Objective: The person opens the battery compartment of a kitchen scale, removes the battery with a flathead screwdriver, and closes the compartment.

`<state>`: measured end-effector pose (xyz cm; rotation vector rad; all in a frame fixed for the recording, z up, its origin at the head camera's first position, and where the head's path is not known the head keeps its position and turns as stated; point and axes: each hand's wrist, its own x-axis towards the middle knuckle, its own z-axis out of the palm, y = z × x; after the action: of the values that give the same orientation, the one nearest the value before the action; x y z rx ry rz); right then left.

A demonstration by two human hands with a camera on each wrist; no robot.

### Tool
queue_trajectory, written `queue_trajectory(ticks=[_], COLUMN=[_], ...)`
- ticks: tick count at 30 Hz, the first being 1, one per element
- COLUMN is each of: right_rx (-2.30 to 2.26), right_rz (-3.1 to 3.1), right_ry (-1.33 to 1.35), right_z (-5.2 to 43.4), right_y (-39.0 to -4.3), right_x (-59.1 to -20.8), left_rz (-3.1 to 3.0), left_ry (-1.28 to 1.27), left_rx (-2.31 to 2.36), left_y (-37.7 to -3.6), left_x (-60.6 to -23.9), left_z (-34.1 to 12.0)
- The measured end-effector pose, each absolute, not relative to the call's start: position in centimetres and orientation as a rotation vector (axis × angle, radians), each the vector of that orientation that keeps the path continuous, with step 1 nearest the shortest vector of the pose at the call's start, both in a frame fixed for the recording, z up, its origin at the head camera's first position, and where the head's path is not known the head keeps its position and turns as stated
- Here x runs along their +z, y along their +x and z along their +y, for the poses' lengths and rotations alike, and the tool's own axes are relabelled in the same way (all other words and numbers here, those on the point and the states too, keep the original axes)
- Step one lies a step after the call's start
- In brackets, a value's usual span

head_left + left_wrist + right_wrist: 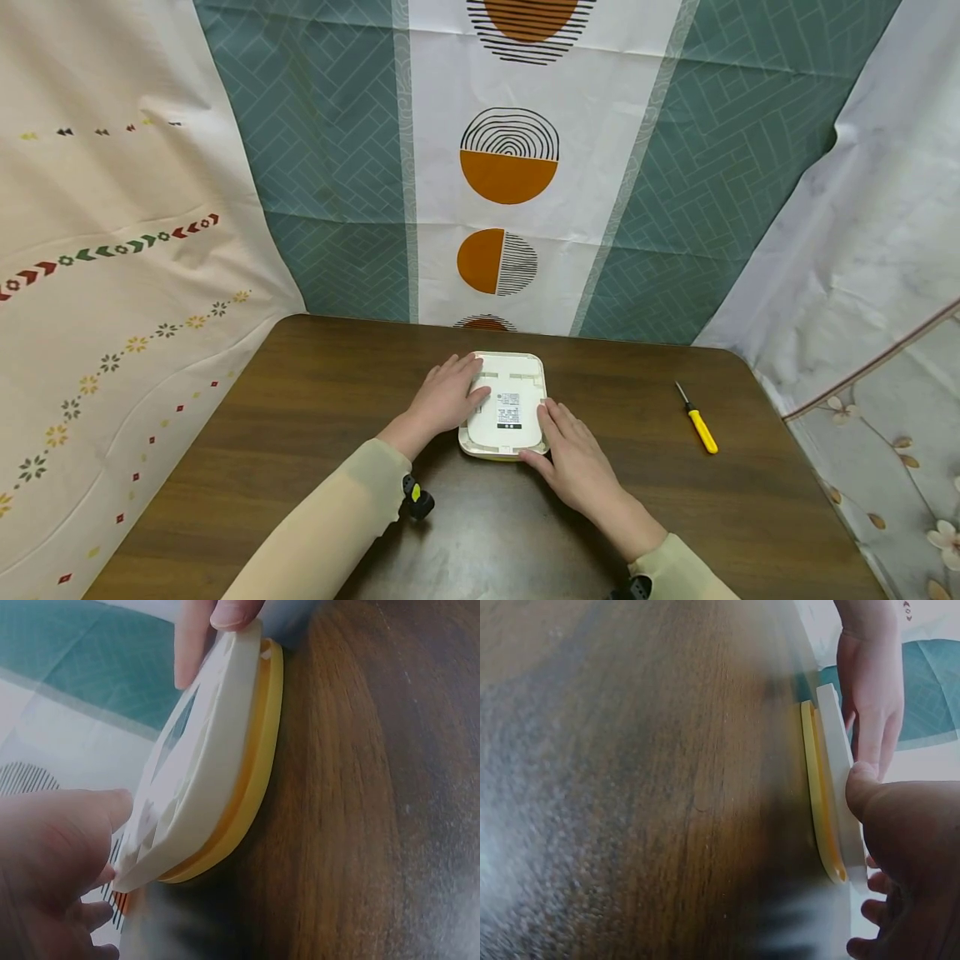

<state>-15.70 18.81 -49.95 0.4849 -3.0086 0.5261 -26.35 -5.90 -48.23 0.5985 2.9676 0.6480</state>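
The left hand (pixel 442 398) lies with straight, relaxed fingers across the upper left of the flat, rounded-square white plastic device with a yellow base rim (pixel 504 406), pressing down on it rather than curling round it. The right hand (pixel 573 457) steadies the opposite corner: its fingers rest straight along the device's right edge while the thumb sits against the near edge, so its grip is an open brace, not a pinch. Held from two diagonal corners like this, the device seems pinned flat and kept from sliding.

The device lies label side up on the dark brown wooden worktop (pixel 315 417), near the middle and toward the far edge. In the left wrist view the white shell (pixel 214 761) sits just above the yellow rim (pixel 259 776), with a thin seam between them running round the side.

Well apart to the right lies a small screwdriver with a yellow handle (pixel 701 424), its tip pointing away from the person. Bare wood lies between it and the right hand, and more in front of the device. Patterned cloth hangings (pixel 510 167) close off the worktop's far and side edges.
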Motion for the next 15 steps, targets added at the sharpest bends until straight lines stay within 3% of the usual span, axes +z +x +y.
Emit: queue_trajectory(ticks=[15], right_rx=[0.539], right_rz=[-2.990], right_ry=[0.491], right_z=[19.05], right_y=[-15.72], right_x=[-49.89], left_rz=[2.975], left_ry=[0.604], left_rx=[0.539], left_y=[-26.03], left_x=[-48.57], left_z=[-6.51])
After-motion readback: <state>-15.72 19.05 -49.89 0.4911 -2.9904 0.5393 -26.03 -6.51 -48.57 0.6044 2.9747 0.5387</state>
